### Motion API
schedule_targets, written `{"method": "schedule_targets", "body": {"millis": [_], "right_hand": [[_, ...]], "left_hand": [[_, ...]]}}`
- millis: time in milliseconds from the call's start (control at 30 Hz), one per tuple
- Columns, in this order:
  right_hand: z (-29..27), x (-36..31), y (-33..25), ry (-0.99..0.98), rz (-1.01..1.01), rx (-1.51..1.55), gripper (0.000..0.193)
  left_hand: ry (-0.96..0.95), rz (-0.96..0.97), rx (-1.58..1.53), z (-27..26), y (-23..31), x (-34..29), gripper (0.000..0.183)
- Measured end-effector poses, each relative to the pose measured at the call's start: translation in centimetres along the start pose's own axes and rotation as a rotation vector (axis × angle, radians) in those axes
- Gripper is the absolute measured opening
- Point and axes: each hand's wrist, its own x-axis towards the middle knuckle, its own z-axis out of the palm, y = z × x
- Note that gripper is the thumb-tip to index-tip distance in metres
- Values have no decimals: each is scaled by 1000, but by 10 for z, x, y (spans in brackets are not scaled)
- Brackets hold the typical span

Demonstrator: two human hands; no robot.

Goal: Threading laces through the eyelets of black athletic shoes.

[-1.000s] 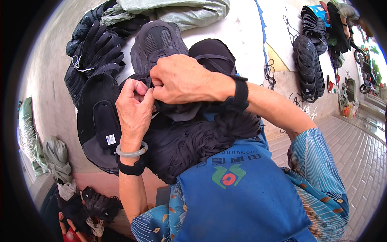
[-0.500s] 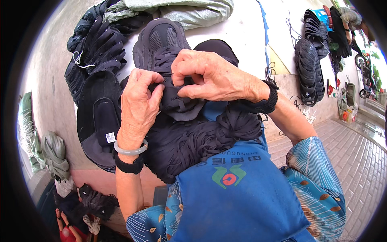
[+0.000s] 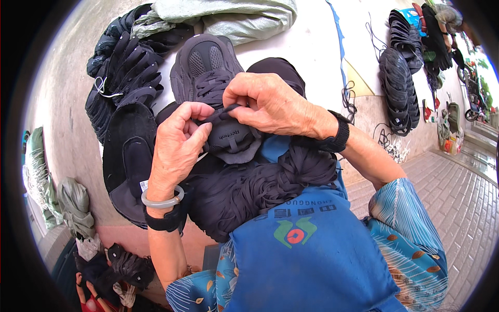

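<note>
A dark grey-black shoe upper [image 3: 200, 67] with mesh panels lies before me, its tongue [image 3: 231, 136] toward my body. A dark flat shoelace [image 3: 222, 113] crosses the upper between my two hands. My right hand [image 3: 275, 106] pinches it between thumb and forefinger, on the right of the tongue. On the left, my left hand [image 3: 179, 138] is curled at the other stretch of lace, which passes between its thumb and forefinger. The exact grip of the left fingertips is partly hidden. A thick bundle of dark laces [image 3: 260, 182] lies across my lap, just below the shoe upper.
Stacked black shoe uppers [image 3: 127, 73] stand at the far left, with one opened upper [image 3: 127, 156] below them. A pale sack [image 3: 249, 21] lies at the back. Another stack of uppers [image 3: 399, 93] is at the right. Another person's hands [image 3: 91, 291] show at lower left.
The right hand has shifted slightly lower with the lace now plainly visible between its fingers. The left thumb and forefinger have moved a little. The shoe upper appears slightly lower in view.
</note>
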Motion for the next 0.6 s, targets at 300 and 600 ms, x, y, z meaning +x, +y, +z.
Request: {"method": "schedule_targets", "body": {"millis": [300,600], "right_hand": [[-12,2,-17,-461,174,234,19],[2,-1,-1,-128,-92,19,12]], "left_hand": [[-115,-32,-334,-10,-4,-5,22],[-221,-72,-179,-14,3,-6,17]]}}
